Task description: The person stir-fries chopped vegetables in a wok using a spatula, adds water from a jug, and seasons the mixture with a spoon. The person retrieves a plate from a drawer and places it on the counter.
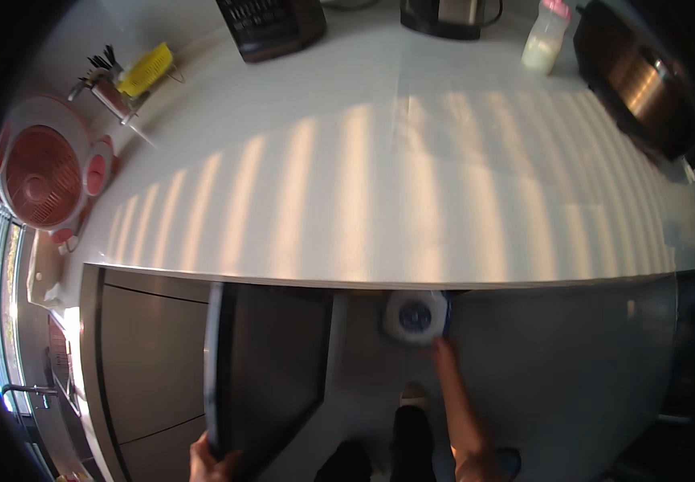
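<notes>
My left hand grips the lower edge of a dark cabinet door, which stands swung outward below the counter. Farther right, my right hand reaches down and holds the lower right edge of a flat white item with a blue round motif. It is blurred; I cannot tell whether it is a plate or a pack. Its top lies close under the front edge of the white countertop, at the cabinet opening. The inside of the cabinet is hidden under the counter.
On the counter stand a round pink-and-white grilled appliance, a utensil holder, a yellow rack, a black box-shaped object, a pink-topped bottle and a copper-coloured appliance. A faucet is at far left. My feet are below.
</notes>
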